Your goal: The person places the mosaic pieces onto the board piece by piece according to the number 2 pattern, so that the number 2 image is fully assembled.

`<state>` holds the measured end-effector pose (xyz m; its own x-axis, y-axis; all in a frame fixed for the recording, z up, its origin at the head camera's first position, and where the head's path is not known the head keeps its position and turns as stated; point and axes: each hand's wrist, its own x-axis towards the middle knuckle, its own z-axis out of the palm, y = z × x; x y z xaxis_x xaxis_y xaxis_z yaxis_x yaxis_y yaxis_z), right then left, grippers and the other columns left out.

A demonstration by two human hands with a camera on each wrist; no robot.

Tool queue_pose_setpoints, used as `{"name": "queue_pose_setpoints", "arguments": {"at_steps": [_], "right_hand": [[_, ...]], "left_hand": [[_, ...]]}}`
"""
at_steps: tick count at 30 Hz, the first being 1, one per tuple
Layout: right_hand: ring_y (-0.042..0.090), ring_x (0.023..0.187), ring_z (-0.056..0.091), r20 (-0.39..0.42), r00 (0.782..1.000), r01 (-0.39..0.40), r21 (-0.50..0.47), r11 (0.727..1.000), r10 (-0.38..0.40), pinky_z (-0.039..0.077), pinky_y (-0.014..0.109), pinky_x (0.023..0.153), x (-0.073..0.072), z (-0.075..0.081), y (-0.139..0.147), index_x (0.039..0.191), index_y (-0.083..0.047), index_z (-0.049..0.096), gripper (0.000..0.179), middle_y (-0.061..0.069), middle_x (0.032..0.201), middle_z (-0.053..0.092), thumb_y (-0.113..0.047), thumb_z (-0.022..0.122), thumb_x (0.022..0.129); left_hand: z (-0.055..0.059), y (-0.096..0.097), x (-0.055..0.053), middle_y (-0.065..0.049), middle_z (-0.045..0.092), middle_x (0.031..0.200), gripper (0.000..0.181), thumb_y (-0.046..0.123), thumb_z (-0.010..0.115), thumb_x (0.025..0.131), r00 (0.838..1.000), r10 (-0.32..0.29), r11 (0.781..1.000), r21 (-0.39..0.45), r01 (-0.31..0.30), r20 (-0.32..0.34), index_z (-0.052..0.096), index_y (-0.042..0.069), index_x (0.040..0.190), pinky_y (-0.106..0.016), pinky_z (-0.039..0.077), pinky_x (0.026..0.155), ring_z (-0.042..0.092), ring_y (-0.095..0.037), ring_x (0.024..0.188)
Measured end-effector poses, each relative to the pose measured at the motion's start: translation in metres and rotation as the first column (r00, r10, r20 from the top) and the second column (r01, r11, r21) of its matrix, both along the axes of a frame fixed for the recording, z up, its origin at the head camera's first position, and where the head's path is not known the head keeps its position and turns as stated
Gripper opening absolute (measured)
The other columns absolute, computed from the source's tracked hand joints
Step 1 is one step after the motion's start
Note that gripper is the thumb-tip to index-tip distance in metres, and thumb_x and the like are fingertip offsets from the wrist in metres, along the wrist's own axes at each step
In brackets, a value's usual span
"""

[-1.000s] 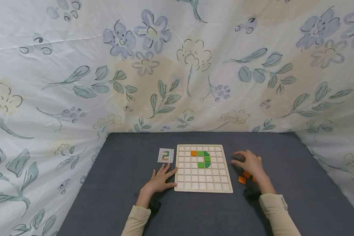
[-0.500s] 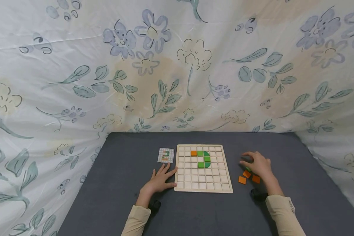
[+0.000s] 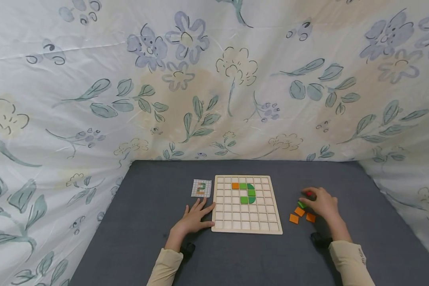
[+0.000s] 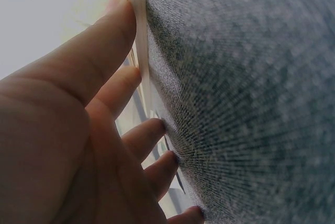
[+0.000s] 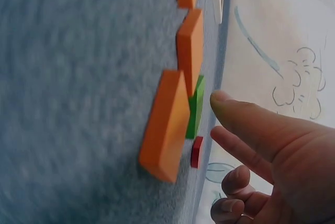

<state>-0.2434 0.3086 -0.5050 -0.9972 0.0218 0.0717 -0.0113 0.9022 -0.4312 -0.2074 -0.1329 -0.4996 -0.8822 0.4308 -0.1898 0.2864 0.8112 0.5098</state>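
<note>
The wooden grid board point(image 3: 236, 220) lies flat on the dark-covered table point(image 3: 150, 206), in from the middle of the far edge. Towards the board's own far edge, one row holds an orange square point(image 3: 235, 186), a light green square point(image 3: 242, 186) and a dark green rounded piece point(image 3: 250, 186), side by side. Below the rounded piece sits a second light green square point(image 3: 251, 192); in the row under that are a third light green square point(image 3: 244, 200) and a second dark green rounded piece point(image 3: 252, 200).

The left hand point(image 3: 193, 219) has its fingers spread, with thumb and index fingertips touching the board's left edge. A small printed card point(image 3: 201, 188) lies beside the board's far left corner, just beyond that hand's fingers.

The right hand point(image 3: 321, 201) is over the table's right part, thumb and index finger apart around a red block point(image 3: 309, 193) and pinching nothing; the right wrist view shows the block resting on the table. Near it lies a loose green piece point(image 3: 300, 205), then three loose orange tiles point(image 3: 294, 219), all off the board's right edge.
</note>
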Motion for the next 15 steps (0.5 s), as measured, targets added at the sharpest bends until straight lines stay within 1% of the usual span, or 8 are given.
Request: {"name": "queue_pose_setpoints", "arguments": {"at_steps": [4, 8, 11, 15], "right_hand": [[0.026, 0.075, 0.046, -0.009, 1.0, 0.026, 0.005, 1.0, -0.026, 0.023, 0.041, 0.062, -0.002, 0.0, 0.005, 0.117, -0.004, 0.061, 0.045, 0.016, 0.089, 0.051, -0.034, 0.068, 0.083], [0.028, 0.076, 0.047, -0.005, 0.998, 0.059, 0.017, 0.998, -0.059, 0.026, 0.044, 0.063, -0.007, -0.001, 0.01, 0.116, -0.002, 0.06, 0.047, 0.017, 0.089, 0.051, -0.034, 0.069, 0.082], [0.031, 0.079, 0.048, 0.02, 0.996, 0.083, 0.029, 0.996, -0.083, 0.029, 0.047, 0.065, -0.011, -0.002, 0.012, 0.116, -0.002, 0.06, 0.048, 0.019, 0.091, 0.052, -0.035, 0.07, 0.082], [0.031, 0.079, 0.047, 0.064, 0.992, 0.108, 0.035, 0.994, -0.11, 0.03, 0.049, 0.067, -0.015, -0.003, 0.016, 0.115, -0.001, 0.06, 0.05, 0.019, 0.089, 0.052, -0.036, 0.07, 0.081]], "left_hand": [[0.0, 0.0, 0.0, -0.016, 0.016, 0.154, 0.067, 0.042, 0.059, 0.088, 1.0, -0.002, 1.0, 0.001, 0.002, 0.0, 0.033, 0.019, 0.146, -0.068, 0.002, 0.105, 0.007, -0.039, 0.141], [0.0, 0.0, 0.0, -0.016, 0.016, 0.154, 0.068, 0.042, 0.059, 0.088, 1.0, -0.001, 1.0, -0.002, 0.001, -0.001, 0.033, 0.019, 0.146, -0.068, 0.002, 0.105, 0.006, -0.039, 0.141], [-0.001, 0.0, -0.001, -0.016, 0.016, 0.154, 0.068, 0.043, 0.059, 0.088, 1.0, 0.0, 1.0, -0.004, 0.0, 0.001, 0.033, 0.019, 0.146, -0.068, 0.002, 0.106, 0.006, -0.038, 0.142], [-0.002, 0.0, -0.002, -0.016, 0.015, 0.154, 0.068, 0.043, 0.059, 0.088, 1.0, 0.0, 1.0, -0.003, 0.0, 0.006, 0.032, 0.02, 0.146, -0.068, 0.002, 0.106, 0.006, -0.038, 0.142]]}}
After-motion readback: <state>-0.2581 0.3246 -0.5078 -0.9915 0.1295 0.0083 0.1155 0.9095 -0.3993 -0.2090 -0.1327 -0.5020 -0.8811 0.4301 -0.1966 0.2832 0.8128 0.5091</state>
